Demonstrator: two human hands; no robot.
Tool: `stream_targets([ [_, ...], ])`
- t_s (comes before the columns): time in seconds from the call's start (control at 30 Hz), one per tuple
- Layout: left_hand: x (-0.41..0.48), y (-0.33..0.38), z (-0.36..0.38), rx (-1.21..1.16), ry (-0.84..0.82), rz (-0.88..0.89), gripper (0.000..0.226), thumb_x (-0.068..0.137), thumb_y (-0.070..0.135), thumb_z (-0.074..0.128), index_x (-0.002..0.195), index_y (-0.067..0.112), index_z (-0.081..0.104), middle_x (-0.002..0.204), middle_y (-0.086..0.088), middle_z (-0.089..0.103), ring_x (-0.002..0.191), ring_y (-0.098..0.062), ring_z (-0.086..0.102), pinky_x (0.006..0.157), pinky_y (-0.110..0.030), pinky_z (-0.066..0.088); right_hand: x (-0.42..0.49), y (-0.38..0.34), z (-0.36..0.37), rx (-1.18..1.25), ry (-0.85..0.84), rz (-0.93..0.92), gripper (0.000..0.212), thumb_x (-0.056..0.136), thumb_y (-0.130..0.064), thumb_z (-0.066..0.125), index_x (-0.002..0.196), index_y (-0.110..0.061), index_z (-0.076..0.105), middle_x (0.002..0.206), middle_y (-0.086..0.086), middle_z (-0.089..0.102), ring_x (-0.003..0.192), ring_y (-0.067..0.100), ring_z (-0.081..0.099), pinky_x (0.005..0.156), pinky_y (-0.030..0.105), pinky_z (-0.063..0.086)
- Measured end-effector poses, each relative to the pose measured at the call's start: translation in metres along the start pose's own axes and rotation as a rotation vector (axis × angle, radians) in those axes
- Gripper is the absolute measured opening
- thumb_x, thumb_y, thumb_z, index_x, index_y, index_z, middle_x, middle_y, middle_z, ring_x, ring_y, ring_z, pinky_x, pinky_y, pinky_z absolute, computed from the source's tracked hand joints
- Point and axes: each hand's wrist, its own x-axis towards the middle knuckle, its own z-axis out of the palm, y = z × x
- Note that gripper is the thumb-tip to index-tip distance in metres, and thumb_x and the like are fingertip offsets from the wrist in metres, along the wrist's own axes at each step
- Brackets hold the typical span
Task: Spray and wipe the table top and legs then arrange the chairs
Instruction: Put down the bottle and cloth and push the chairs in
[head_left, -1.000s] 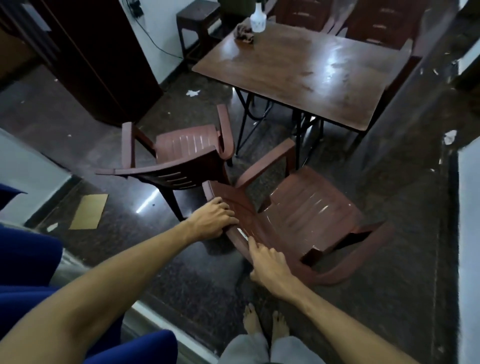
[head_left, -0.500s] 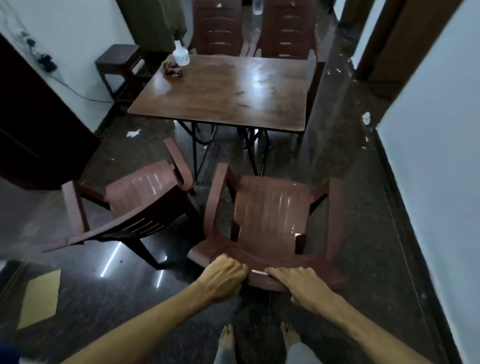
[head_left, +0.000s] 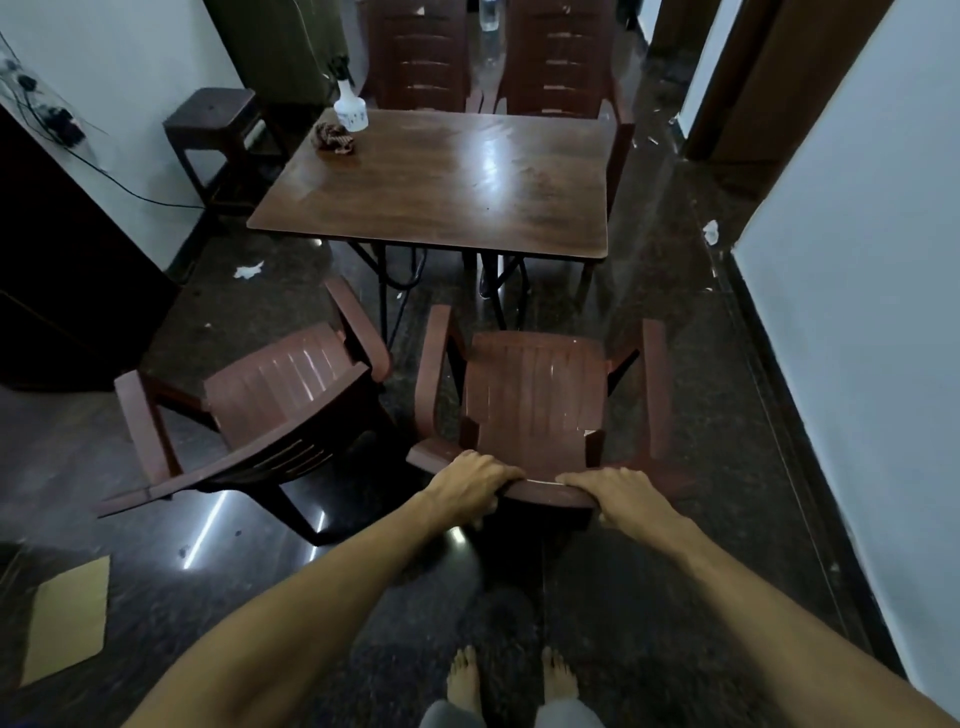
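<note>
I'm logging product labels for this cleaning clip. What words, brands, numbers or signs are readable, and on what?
No text is readable.
Spray bottle on the table: small dark marks, too small and blurred to read.
Brown sheet on the floor: looks blank.
Chair gripped by left hand and right hand: no lettering.

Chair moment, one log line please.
step: arranging chairs | left hand: grips chair back | right hand: grips chair back | chair faces table
</note>
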Motion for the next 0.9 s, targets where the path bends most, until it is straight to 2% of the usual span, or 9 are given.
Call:
stream_targets([
  [0.2, 0.001, 0.019, -0.001, -0.064, 0.019, -0.052, 0.066, 0.081, 0.006, 0.057, 0.144, 0.026, 0.056, 0.136, -0.003, 0.067, 0.12, -0.031, 0.062, 0.09, -0.044, 0.051, -0.006, 0.012, 0.002, 0.003, -0.021, -0.017, 0.079, 0.08, -0.004, 0.061, 0.144, -0.044, 0.04, 0.135, -0.011, 0.061, 0.119, 0.022, 0.06, 0.094, 0.044, 0.049],
  [0.43, 0.002, 0.023, -0.002, -0.062, 0.013, -0.077, 0.062, 0.086, 0.008, 0.058, 0.145, 0.026, 0.054, 0.137, -0.003, 0.066, 0.121, -0.032, 0.062, 0.094, -0.045, 0.052, -0.003, 0.016, 0.001, -0.013, -0.058, -0.044, 0.08, 0.08, -0.002, 0.062, 0.147, -0.039, 0.039, 0.137, -0.006, 0.059, 0.122, 0.025, 0.058, 0.096, 0.046, 0.047],
  [0.63, -0.001, 0.024, -0.003, -0.058, 0.008, -0.075, 0.062, 0.084, 0.009, 0.059, 0.144, 0.024, 0.056, 0.137, -0.005, 0.066, 0.122, -0.031, 0.062, 0.097, -0.046, 0.05, -0.002, 0.015, -0.001, -0.004, -0.106, -0.038, 0.077, 0.083, -0.008, 0.062, 0.149, -0.037, 0.037, 0.142, -0.003, 0.055, 0.126, 0.026, 0.055, 0.1, 0.047, 0.046],
  [0.7, -0.005, 0.024, -0.006, -0.076, 0.015, -0.069, 0.061, 0.084, 0.011, 0.061, 0.143, 0.023, 0.056, 0.138, -0.004, 0.065, 0.124, -0.028, 0.061, 0.099, -0.045, 0.049, 0.001, 0.012, -0.006, 0.016, -0.139, -0.04, 0.076, 0.083, -0.016, 0.062, 0.15, -0.039, 0.035, 0.145, -0.003, 0.053, 0.128, 0.027, 0.053, 0.101, 0.047, 0.046],
  [0.8, -0.016, 0.015, -0.013, -0.132, 0.004, -0.086, 0.062, 0.087, 0.02, 0.068, 0.147, 0.022, 0.053, 0.144, -0.001, 0.061, 0.129, -0.022, 0.058, 0.105, -0.041, 0.047, 0.005, 0.0, -0.023, 0.115, -0.169, -0.057, 0.078, 0.084, -0.051, 0.068, 0.151, -0.042, 0.032, 0.151, -0.004, 0.048, 0.135, 0.024, 0.047, 0.106, 0.047, 0.041],
  [0.9, -0.043, -0.002, -0.025, -0.206, 0.058, -0.118, 0.071, 0.087, 0.032, 0.074, 0.152, 0.026, 0.046, 0.149, 0.001, 0.056, 0.133, -0.02, 0.055, 0.11, -0.041, 0.045, 0.013, -0.027, -0.043, 0.194, -0.138, -0.101, 0.091, 0.077, -0.08, 0.058, 0.153, -0.039, 0.031, 0.155, -0.005, 0.043, 0.14, 0.022, 0.042, 0.111, 0.053, 0.036],
])
